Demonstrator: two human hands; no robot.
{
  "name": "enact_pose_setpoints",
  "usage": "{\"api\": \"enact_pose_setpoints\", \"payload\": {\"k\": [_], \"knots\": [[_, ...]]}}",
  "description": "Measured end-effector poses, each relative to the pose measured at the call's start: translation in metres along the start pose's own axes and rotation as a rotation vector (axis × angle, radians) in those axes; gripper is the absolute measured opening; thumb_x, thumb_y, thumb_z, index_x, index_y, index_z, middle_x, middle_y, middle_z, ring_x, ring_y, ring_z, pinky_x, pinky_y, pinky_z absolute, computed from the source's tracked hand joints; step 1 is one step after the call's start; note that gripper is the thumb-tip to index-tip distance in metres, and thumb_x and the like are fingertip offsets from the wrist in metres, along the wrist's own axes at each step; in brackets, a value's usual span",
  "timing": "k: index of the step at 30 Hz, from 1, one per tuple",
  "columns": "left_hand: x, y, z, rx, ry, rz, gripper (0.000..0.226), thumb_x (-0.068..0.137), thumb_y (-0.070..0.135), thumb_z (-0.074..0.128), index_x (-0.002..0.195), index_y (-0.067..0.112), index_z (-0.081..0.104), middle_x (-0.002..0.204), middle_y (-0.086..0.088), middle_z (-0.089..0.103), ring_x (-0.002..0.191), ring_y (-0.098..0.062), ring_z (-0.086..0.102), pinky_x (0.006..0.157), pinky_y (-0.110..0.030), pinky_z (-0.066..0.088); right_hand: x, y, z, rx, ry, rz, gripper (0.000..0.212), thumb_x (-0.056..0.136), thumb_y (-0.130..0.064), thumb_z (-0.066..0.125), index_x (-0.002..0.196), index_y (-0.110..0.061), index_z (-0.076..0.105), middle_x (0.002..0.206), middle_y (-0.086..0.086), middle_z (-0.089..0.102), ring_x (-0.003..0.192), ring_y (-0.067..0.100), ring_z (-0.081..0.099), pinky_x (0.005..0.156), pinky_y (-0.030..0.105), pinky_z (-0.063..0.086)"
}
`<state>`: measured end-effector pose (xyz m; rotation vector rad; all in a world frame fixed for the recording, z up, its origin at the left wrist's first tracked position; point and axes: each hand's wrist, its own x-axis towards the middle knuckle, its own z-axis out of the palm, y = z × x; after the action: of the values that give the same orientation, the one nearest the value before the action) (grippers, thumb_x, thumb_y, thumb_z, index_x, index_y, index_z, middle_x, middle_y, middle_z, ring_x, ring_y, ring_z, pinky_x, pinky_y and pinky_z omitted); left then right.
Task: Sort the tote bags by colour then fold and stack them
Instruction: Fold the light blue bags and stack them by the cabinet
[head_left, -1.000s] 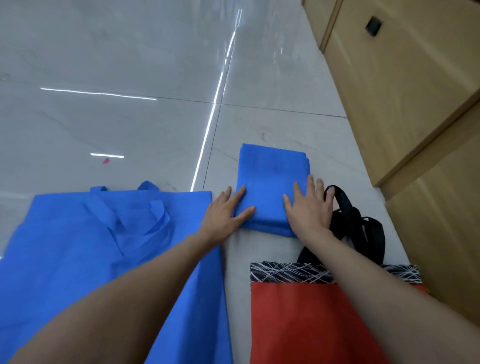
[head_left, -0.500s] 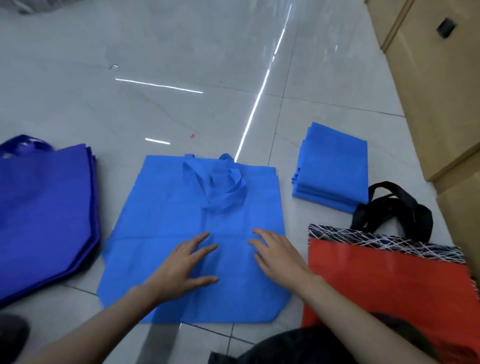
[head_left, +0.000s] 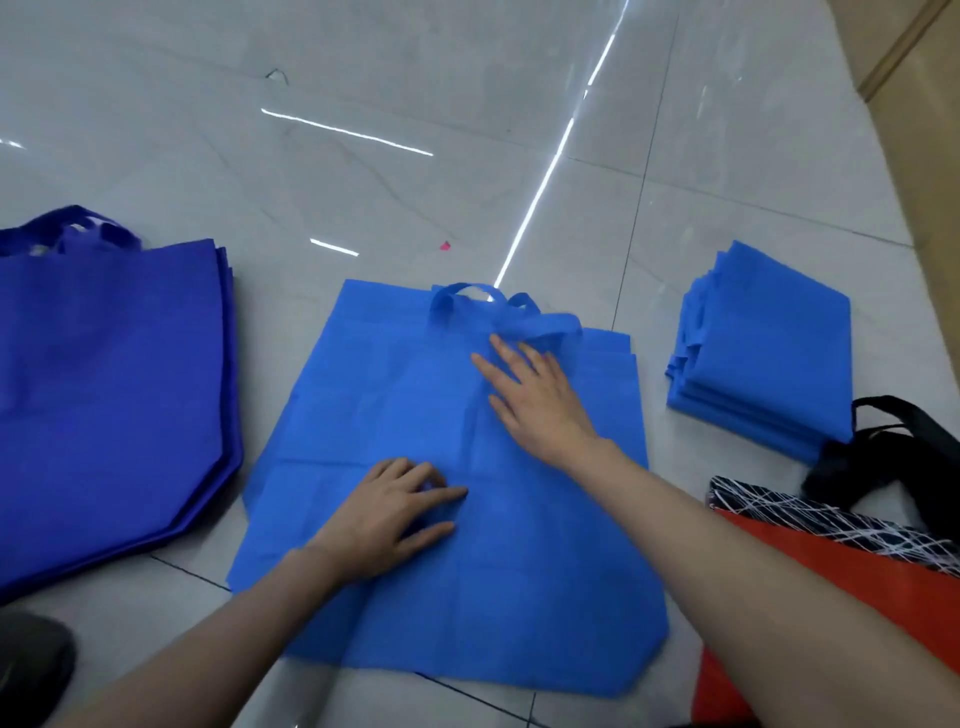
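Observation:
A light blue tote bag (head_left: 395, 395) lies flat on the tiled floor in front of me, its handles (head_left: 498, 314) at the far edge. My right hand (head_left: 540, 400) lies flat on the bag's upper middle with straight fingers reaching the handles. My left hand (head_left: 389, 514) rests on the bag's lower middle, fingers bent, and seems to pinch a little fabric. A stack of folded light blue bags (head_left: 774, 353) sits to the right. A pile of dark blue tote bags (head_left: 109, 389) lies unfolded to the left.
A red tote bag (head_left: 893, 587) with a black-and-white patterned top band and black handles (head_left: 893, 441) lies at the lower right. A wooden cabinet (head_left: 930, 104) stands along the right. A dark shoe (head_left: 31, 665) shows at the lower left. The white tiled floor (head_left: 363, 156) stretches ahead.
Both hands left the folded stack and came onto the flat light blue bag. Since then my right hand has slid up to the handles and my left hand's fingers have curled.

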<state>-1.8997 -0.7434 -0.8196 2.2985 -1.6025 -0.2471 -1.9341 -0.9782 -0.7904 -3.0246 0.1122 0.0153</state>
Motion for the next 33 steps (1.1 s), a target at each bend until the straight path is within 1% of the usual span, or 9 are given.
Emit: {"api": "enact_pose_setpoints", "payload": {"k": [2, 6, 12, 18, 20, 23, 25, 29, 33], "knots": [[0.003, -0.005, 0.008, 0.008, -0.007, 0.002, 0.046, 0.092, 0.059, 0.036, 0.124, 0.032, 0.055, 0.116, 0.002, 0.053, 0.107, -0.014, 0.044, 0.099, -0.03, 0.028, 0.036, 0.011, -0.011, -0.092, 0.025, 0.041, 0.056, 0.101, -0.031, 0.035, 0.152, -0.025, 0.012, 0.16, 0.002, 0.003, 0.146, 0.026, 0.004, 0.116, 0.044, 0.002], [-0.009, -0.008, 0.022, 0.031, -0.019, -0.164, 0.066, 0.085, 0.074, 0.033, 0.142, 0.04, 0.032, 0.153, 0.004, 0.026, 0.141, -0.016, 0.018, 0.113, -0.04, 0.006, 0.083, 0.027, -0.009, -0.141, -0.062, 0.114, 0.059, 0.102, -0.038, 0.03, 0.152, -0.018, 0.006, 0.16, 0.003, -0.002, 0.146, 0.023, 0.0, 0.118, 0.043, 0.002], [-0.01, -0.008, 0.023, 0.09, 0.006, -0.166, 0.072, 0.083, 0.077, 0.032, 0.145, 0.04, 0.028, 0.155, 0.005, 0.021, 0.143, -0.016, 0.015, 0.113, -0.042, 0.006, 0.102, 0.048, 0.01, -0.017, -0.187, 0.156, 0.057, 0.1, -0.043, 0.025, 0.148, -0.012, 0.022, 0.156, 0.008, 0.018, 0.144, 0.024, 0.011, 0.117, 0.041, 0.012], [-0.009, -0.004, 0.015, 0.015, -0.067, -0.193, 0.073, 0.081, 0.08, 0.024, 0.145, 0.044, 0.019, 0.156, 0.01, 0.007, 0.143, -0.01, 0.001, 0.115, -0.036, -0.005, 0.067, 0.042, -0.015, -0.052, -0.09, -0.011, 0.054, 0.102, -0.025, 0.03, 0.15, -0.008, 0.013, 0.159, 0.007, 0.008, 0.146, 0.022, 0.006, 0.118, 0.037, 0.006], [-0.009, -0.001, 0.011, -0.002, -0.118, -0.217, 0.078, 0.077, 0.082, 0.014, 0.145, 0.045, 0.008, 0.154, 0.014, -0.008, 0.141, -0.005, -0.012, 0.114, -0.033, -0.013, 0.033, 0.033, -0.018, -0.031, -0.092, -0.075, 0.052, 0.1, -0.016, 0.037, 0.149, -0.006, 0.021, 0.158, 0.01, 0.013, 0.146, 0.025, 0.012, 0.118, 0.038, 0.013], [-0.02, 0.011, 0.007, -0.034, -0.128, -0.237, 0.088, 0.072, 0.085, 0.002, 0.147, 0.04, 0.007, 0.152, 0.016, -0.012, 0.138, -0.002, -0.016, 0.113, -0.031, -0.013, -0.04, 0.008, -0.008, -0.006, -0.058, -0.208, 0.048, 0.088, -0.014, 0.062, 0.132, 0.0, 0.05, 0.145, 0.019, 0.041, 0.13, 0.035, 0.044, 0.104, 0.048, 0.04], [-0.034, 0.018, 0.004, -0.055, -0.142, -0.227, 0.095, 0.07, 0.088, 0.003, 0.148, 0.035, 0.013, 0.152, 0.016, -0.008, 0.139, -0.002, -0.011, 0.112, -0.028, -0.012, -0.088, -0.01, 0.008, -0.028, -0.047, -0.295, 0.047, 0.085, -0.032, 0.064, 0.123, -0.004, 0.06, 0.137, 0.018, 0.051, 0.12, 0.034, 0.055, 0.095, 0.05, 0.048], [-0.062, 0.021, -0.001, -0.034, -0.222, -0.198, 0.102, 0.066, 0.091, 0.01, 0.148, 0.032, 0.017, 0.156, 0.01, 0.0, 0.143, -0.009, -0.001, 0.115, -0.034, -0.002, -0.153, -0.047, 0.033, -0.084, -0.22, -0.368, 0.087, 0.078, -0.078, 0.028, 0.136, -0.016, 0.049, 0.148, 0.009, 0.039, 0.132, 0.031, 0.043, 0.1, 0.054, 0.038], [-0.074, 0.022, 0.0, 0.003, -0.266, -0.241, 0.107, 0.06, 0.094, 0.007, 0.149, 0.035, 0.011, 0.154, 0.015, -0.008, 0.145, -0.01, -0.004, 0.116, -0.034, -0.001, -0.171, -0.065, 0.043, -0.133, -0.236, -0.333, 0.097, 0.072, -0.085, 0.022, 0.14, -0.018, 0.044, 0.15, 0.008, 0.036, 0.135, 0.034, 0.038, 0.099, 0.059, 0.034]]}}
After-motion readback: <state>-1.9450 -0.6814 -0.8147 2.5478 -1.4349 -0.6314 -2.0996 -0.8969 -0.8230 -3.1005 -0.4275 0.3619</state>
